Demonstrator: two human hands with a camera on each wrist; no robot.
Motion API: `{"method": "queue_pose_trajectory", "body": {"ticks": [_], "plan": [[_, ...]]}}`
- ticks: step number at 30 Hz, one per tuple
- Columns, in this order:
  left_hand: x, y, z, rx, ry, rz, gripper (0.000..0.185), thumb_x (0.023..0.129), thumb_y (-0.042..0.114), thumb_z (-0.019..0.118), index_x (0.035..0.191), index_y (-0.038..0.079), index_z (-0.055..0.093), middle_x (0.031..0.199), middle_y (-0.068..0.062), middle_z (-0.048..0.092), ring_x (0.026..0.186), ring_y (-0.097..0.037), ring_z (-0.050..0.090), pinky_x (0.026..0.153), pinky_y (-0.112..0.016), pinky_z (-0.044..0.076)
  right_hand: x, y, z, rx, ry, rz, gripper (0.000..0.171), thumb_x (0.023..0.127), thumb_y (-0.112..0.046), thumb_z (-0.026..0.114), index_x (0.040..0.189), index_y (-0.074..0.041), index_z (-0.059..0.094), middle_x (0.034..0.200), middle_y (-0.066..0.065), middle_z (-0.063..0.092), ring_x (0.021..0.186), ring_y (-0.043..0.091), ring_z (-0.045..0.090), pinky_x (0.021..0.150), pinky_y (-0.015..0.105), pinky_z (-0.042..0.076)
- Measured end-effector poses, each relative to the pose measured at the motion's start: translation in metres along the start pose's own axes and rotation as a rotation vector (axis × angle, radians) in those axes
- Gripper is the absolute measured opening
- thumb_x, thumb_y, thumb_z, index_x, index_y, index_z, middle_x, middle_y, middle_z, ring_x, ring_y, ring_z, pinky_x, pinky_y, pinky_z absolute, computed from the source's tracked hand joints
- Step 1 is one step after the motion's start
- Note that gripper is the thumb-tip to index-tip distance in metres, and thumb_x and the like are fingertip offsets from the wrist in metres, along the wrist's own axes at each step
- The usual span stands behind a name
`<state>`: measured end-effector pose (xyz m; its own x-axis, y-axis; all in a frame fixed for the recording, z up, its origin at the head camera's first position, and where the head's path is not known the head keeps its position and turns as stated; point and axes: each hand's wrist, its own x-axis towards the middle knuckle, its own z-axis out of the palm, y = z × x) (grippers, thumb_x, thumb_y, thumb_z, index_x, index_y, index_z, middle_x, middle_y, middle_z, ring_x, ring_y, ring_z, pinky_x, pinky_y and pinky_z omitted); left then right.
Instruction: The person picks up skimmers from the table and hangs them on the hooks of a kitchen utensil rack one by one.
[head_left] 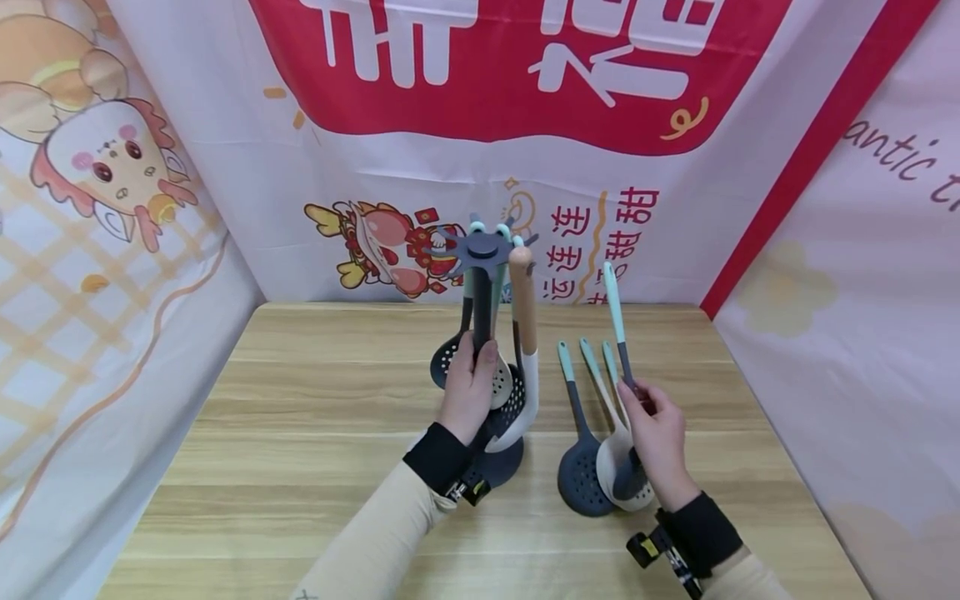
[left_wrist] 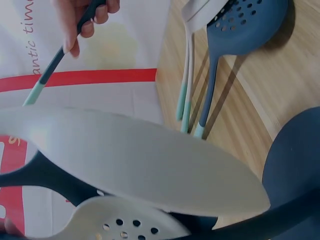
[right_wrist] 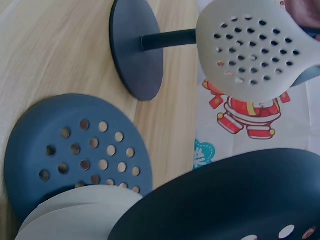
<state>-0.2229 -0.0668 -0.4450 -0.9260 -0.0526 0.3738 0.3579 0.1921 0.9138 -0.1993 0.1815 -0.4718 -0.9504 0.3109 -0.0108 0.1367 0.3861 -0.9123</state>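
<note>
From the head camera, we are steadying the utensil stand [head_left: 482,333] with our left hand [head_left: 468,387], fingers curling round its dark upright post so the rack is not tipping while several utensils are hanging from its top hub. Our right hand [head_left: 658,437] is pinching the dark shaft of a mint-tipped utensil [head_left: 619,329], holding it nearly upright just right of the stand, its head low behind the hand. Beside that hand, a dark skimmer [head_left: 581,475] and a cream spoon [head_left: 617,454] are lying on the wooden table [head_left: 300,433], handles pointing away from us.

From the left wrist camera, we are seeing a cream spoon bowl [left_wrist: 140,160] hanging close to the lens and a cream slotted head [left_wrist: 125,222] below it. Across the table, the right hand's fingers [left_wrist: 80,17] are gripping the lifted utensil's shaft, mint end slanting down. Our left hand's own grip is out of sight here.

From the right wrist camera, we are looking past the lifted utensil's dark head [right_wrist: 230,200] at the perforated skimmer [right_wrist: 80,150] lying flat, the stand's round base [right_wrist: 136,47] resting on the wood, and a cream slotted spoon [right_wrist: 255,50] hanging above. The right hand's fingers are not showing.
</note>
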Motion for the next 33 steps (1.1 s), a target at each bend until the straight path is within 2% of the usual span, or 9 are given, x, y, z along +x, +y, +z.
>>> {"method": "queue_pose_trajectory", "body": {"ticks": [5, 10, 14, 19, 24, 27, 30, 33], "plan": [[-0.001, 0.0, 0.008, -0.002, 0.067, 0.014, 0.02, 0.106, 0.016, 0.045, 0.105, -0.002, 0.052, 0.08, -0.004, 0.044, 0.07, -0.014, 0.041, 0.066, -0.026, 0.034, -0.003, -0.002, 0.001, 0.017, 0.008, -0.025, 0.048, 0.098, -0.046, 0.057, 0.128, -0.01, 0.064, 0.106, 0.005, 0.059, 0.088, 0.014, 0.051, 0.071, 0.02, 0.044], [-0.001, 0.0, 0.01, 0.023, 0.096, 0.048, 0.02, 0.106, 0.015, 0.046, 0.103, -0.003, 0.054, 0.079, -0.006, 0.046, 0.07, -0.015, 0.042, 0.066, -0.026, 0.035, -0.006, -0.004, 0.002, 0.054, -0.01, -0.034, 0.045, 0.099, -0.044, 0.058, 0.129, -0.01, 0.064, 0.104, 0.004, 0.059, 0.088, 0.014, 0.052, 0.072, 0.02, 0.045], [0.0, -0.001, 0.006, 0.006, 0.057, 0.061, 0.018, 0.105, 0.014, 0.046, 0.104, -0.003, 0.053, 0.079, -0.007, 0.047, 0.069, -0.014, 0.042, 0.066, -0.025, 0.035, -0.008, -0.005, 0.003, 0.068, -0.019, -0.053, 0.044, 0.1, -0.041, 0.057, 0.129, -0.01, 0.063, 0.105, 0.005, 0.061, 0.087, 0.012, 0.054, 0.072, 0.019, 0.047], [0.002, -0.003, 0.0, -0.014, -0.02, 0.03, 0.019, 0.106, 0.017, 0.045, 0.109, 0.0, 0.053, 0.077, -0.004, 0.047, 0.066, -0.013, 0.044, 0.064, -0.024, 0.036, -0.009, -0.005, 0.004, 0.069, -0.016, -0.073, 0.042, 0.1, -0.039, 0.057, 0.127, -0.008, 0.065, 0.101, 0.002, 0.064, 0.085, 0.01, 0.055, 0.071, 0.019, 0.047], [0.005, -0.002, -0.002, -0.064, -0.071, 0.022, 0.021, 0.108, 0.018, 0.042, 0.114, 0.0, 0.051, 0.077, -0.008, 0.048, 0.067, -0.028, 0.048, 0.062, -0.023, 0.036, -0.009, -0.005, 0.005, 0.083, -0.011, -0.084, 0.039, 0.1, -0.036, 0.058, 0.125, -0.007, 0.066, 0.102, 0.003, 0.066, 0.084, 0.008, 0.056, 0.072, 0.018, 0.048], [0.006, 0.0, -0.002, -0.104, -0.097, 0.012, 0.024, 0.108, 0.017, 0.039, 0.122, 0.0, 0.049, 0.084, -0.015, 0.053, 0.075, -0.037, 0.051, 0.066, -0.024, 0.04, -0.01, -0.006, 0.005, 0.095, -0.011, -0.103, 0.037, 0.101, -0.032, 0.058, 0.124, -0.005, 0.067, 0.107, 0.012, 0.067, 0.083, 0.006, 0.057, 0.071, 0.017, 0.049], [0.006, 0.002, -0.003, -0.133, -0.114, 0.006, 0.027, 0.108, 0.016, 0.038, 0.129, 0.0, 0.046, 0.096, -0.019, 0.056, 0.083, -0.038, 0.053, 0.074, -0.025, 0.044, -0.011, -0.007, 0.005, 0.104, -0.023, -0.112, 0.037, 0.101, -0.028, 0.058, 0.125, -0.002, 0.066, 0.113, 0.019, 0.067, 0.083, 0.002, 0.058, 0.071, 0.015, 0.05], [0.006, 0.004, -0.004, -0.175, -0.126, 0.005, 0.03, 0.108, 0.013, 0.039, 0.134, -0.001, 0.043, 0.106, -0.02, 0.057, 0.091, -0.037, 0.054, 0.08, -0.026, 0.045, -0.013, -0.008, 0.005, 0.11, -0.022, -0.114, 0.036, 0.101, -0.027, 0.059, 0.125, -0.002, 0.066, 0.108, 0.014, 0.068, 0.081, 0.0, 0.059, 0.071, 0.015, 0.051]]}}
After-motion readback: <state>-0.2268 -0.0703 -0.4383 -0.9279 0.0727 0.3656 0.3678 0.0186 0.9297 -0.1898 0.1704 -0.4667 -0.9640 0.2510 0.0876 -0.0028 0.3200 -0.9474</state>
